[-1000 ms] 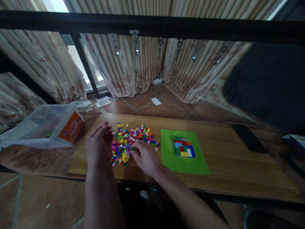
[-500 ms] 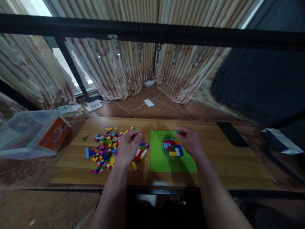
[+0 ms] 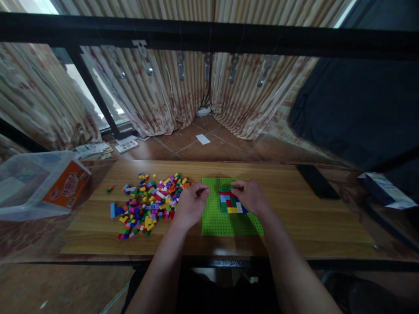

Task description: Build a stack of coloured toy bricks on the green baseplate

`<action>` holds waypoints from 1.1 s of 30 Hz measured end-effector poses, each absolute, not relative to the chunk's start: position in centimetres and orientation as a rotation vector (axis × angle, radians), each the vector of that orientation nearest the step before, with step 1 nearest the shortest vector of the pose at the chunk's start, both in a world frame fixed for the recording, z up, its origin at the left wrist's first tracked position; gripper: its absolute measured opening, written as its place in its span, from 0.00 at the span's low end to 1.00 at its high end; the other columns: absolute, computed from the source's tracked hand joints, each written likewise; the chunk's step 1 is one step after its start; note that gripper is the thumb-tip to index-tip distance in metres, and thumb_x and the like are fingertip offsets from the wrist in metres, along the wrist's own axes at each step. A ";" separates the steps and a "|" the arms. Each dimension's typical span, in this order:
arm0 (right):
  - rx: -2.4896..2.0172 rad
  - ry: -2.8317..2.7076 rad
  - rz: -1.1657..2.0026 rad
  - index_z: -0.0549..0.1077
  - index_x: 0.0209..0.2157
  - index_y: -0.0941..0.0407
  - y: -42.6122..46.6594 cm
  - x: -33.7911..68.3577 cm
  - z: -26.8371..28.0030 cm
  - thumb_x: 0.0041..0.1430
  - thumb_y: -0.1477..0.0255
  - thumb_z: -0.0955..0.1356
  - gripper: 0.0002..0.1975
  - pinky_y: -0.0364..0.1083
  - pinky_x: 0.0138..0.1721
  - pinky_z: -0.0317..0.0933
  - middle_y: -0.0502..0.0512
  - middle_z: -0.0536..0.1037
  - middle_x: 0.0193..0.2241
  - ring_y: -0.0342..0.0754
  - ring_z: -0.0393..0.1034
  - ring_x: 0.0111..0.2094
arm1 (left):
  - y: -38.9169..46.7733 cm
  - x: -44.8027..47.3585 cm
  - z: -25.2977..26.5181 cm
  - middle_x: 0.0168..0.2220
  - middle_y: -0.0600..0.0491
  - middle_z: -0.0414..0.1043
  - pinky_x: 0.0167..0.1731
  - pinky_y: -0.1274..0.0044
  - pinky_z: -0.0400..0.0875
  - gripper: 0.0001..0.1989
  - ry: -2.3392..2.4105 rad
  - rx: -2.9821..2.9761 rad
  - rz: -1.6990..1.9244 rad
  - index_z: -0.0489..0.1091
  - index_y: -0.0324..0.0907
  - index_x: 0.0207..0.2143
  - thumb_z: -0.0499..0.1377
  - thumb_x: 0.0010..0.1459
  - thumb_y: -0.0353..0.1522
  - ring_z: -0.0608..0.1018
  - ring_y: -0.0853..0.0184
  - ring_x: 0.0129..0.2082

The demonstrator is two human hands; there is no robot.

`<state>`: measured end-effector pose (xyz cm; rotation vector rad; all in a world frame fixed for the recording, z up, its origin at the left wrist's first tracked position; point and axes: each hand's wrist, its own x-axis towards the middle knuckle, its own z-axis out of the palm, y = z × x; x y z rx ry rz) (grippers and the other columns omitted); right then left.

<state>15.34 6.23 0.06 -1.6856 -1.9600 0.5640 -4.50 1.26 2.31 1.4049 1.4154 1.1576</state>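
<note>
Tub [image 3: 67, 185] left of loose bricks [image 3: 152, 206]

The wooden tabletop [image 3: 310, 222] bears loose bricks [image 3: 150, 205], a green baseplate [image 3: 212, 221] and a dark slab [image 3: 317, 181], possibly a phone.

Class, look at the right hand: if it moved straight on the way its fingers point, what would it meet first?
Most likely the right hand would meet the multicolored block build on the green baseplate; its fingertips appear at the build's far part, but depth is unclear.
</note>
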 end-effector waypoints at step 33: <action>-1.741 -2.000 0.609 0.81 0.35 0.54 6.7 14.9 0.4 0.56 0.78 0.64 0.13 0.51 0.45 0.66 0.55 0.82 0.36 0.51 0.76 0.39 | 1.0 -5.8 2.6 0.26 0.53 0.75 0.29 0.78 0.65 0.08 1.510 1.490 1.133 0.76 0.41 0.31 0.57 0.54 0.31 0.74 0.67 0.27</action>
